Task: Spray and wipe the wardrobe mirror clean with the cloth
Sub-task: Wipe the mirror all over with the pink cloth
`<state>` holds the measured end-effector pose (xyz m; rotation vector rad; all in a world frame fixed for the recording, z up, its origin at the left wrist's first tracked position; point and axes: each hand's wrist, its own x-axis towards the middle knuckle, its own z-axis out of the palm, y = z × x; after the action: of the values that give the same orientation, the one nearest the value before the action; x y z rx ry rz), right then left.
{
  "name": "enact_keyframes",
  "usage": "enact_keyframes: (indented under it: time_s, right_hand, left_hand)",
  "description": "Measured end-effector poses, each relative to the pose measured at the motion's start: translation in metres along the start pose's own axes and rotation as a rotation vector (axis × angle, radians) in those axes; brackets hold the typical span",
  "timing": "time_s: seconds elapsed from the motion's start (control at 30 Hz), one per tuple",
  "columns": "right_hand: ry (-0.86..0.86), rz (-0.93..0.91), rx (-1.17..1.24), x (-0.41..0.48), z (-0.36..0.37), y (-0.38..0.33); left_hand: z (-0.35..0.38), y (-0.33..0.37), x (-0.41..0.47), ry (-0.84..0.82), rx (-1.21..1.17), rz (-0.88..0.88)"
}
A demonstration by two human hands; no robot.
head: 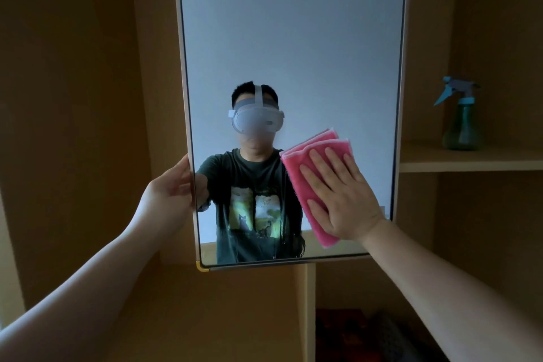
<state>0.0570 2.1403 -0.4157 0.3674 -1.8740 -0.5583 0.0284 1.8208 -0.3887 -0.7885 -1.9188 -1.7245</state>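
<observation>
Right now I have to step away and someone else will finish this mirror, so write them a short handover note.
Left hand grips the mirror's left edge, steadying it.
Right hand presses the folded pink cloth flat on the lower right of the glass.
Spray bottle stands on the shelf to the right, untouched for now.
Done: wiping is under way low on the glass; whether it was sprayed cannot be told.
Left: wipe the remaining glass, upper part included.

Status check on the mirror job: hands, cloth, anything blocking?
Left hand gripping the mirror at its left edge. Right hand flat, pressing the pink cloth to the lower right glass. Spray bottle parked on the right shelf. Nothing blocking.
</observation>
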Motion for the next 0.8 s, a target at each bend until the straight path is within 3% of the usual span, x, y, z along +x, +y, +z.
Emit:
enact_keyframes:
  time_s: [0.2,0.43,0.8]
  right_hand:
    - [-0.017,0.068,-0.050,0.015,-0.008,0.034]
    - [-0.006,0.304,-0.057,0.043,-0.029,0.078]
    - [-0.008,0.383,-0.041,0.033,-0.026,0.069]
  left_hand:
    - [0.000,-0.005,0.001,0.002,-0.026,0.007]
    - [0.000,-0.006,0.001,-0.062,-0.058,0.069]
    - [-0.003,-0.008,0.000,-0.058,-0.016,0.063]
